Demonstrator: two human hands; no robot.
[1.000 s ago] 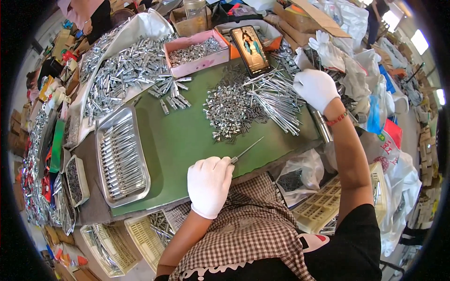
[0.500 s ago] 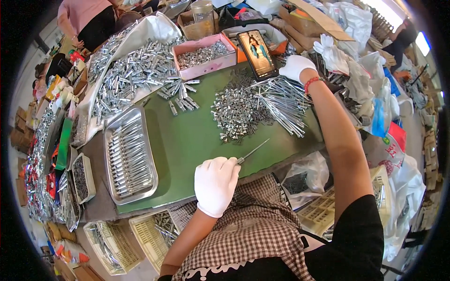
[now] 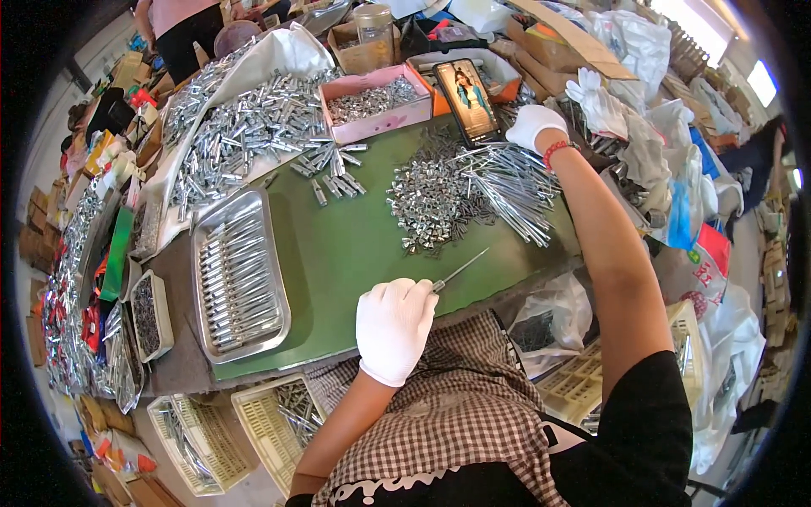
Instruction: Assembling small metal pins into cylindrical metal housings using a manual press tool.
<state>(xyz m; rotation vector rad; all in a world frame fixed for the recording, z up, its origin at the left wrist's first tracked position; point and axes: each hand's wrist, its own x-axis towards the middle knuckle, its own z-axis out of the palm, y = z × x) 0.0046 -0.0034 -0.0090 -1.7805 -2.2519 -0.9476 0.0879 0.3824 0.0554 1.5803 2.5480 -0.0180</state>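
Observation:
My left hand, in a white glove, is closed around a small metal part with a thin pointed rod sticking out to the upper right, over the mat's front edge. At the far right, my right hand, also gloved, is beside the phone and the upper ends of a bundle of thin metal rods. Its fingertips are hidden, so what it touches does not show. Left of the rods lies a heap of small silver fittings, with small dark pins around it.
A metal tray holds a row of rod assemblies on the left of the green mat. Behind it are a large pile of metal cylinders and a pink box of small parts. Plastic crates stand below the table's edge.
The whole view has shifted slightly. My right hand stays by the phone and rods, and my left hand still grips the part with the thin rod.

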